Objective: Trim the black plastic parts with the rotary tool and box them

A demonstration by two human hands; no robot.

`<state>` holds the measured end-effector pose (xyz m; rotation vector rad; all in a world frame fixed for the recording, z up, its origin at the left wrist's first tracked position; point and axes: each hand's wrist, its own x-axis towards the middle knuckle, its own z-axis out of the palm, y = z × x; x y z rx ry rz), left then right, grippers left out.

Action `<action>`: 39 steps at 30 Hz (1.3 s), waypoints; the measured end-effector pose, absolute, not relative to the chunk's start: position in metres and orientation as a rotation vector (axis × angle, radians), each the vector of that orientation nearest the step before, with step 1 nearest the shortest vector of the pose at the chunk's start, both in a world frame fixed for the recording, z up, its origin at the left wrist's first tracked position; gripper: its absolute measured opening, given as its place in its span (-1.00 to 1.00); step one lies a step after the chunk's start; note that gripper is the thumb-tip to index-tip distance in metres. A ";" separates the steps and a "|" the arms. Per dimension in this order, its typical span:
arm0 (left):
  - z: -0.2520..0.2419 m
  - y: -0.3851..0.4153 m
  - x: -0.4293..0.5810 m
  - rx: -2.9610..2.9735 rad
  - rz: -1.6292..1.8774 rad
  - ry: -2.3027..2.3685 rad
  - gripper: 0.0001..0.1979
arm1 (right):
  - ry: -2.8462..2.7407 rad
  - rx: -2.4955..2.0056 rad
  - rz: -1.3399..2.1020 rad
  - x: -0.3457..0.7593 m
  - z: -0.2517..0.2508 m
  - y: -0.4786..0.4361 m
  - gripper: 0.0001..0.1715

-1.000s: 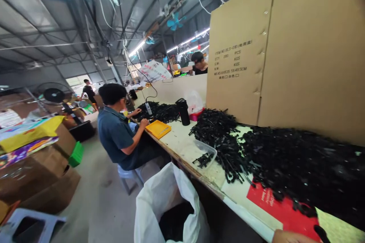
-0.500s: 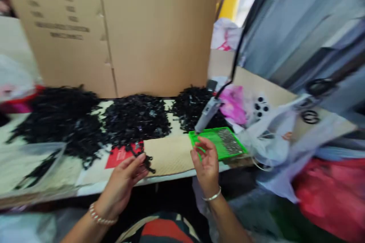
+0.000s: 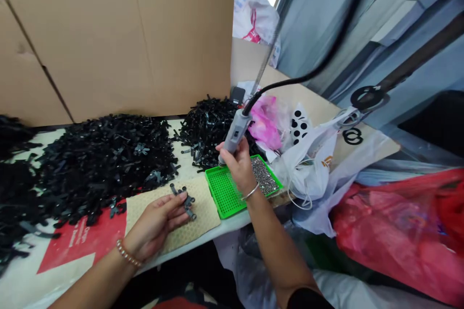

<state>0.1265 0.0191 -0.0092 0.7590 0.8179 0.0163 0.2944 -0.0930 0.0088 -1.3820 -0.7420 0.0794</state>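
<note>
My left hand (image 3: 165, 219) pinches a small black plastic part with several arms (image 3: 186, 201) between thumb and fingers, over a beige textured mat (image 3: 199, 224). Closed around the lower end of a grey electric screwdriver (image 3: 235, 130) is my right hand (image 3: 241, 166). The tool hangs at a slant from a black cord and a coil spring. Beneath it lies a green perforated tray (image 3: 221, 190), with small silver screws (image 3: 264, 176) gathered at its right side.
Heaps of black plastic parts (image 3: 105, 159) cover the table's left and back, with another pile (image 3: 208, 128) near the tool. A tall cardboard box (image 3: 174, 34) stands behind. White bags (image 3: 308, 169), black rings (image 3: 352, 136) and a red bag (image 3: 391, 236) are at the right.
My right hand has risen from above the green tray and taken hold of the screwdriver. My left hand still holds the black part. The view has turned to the right.
</note>
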 end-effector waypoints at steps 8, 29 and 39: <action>-0.021 0.013 0.155 0.806 -0.031 0.864 -0.90 | -0.454 -1.287 0.071 0.326 -0.017 -0.108 -0.53; -0.027 0.013 0.148 0.909 -0.048 0.827 -0.86 | -0.432 -1.200 0.142 0.270 -0.037 -0.159 -0.74; -0.029 0.012 0.146 0.937 -0.039 0.802 -0.87 | -0.410 -1.174 0.118 0.274 -0.046 -0.155 -0.72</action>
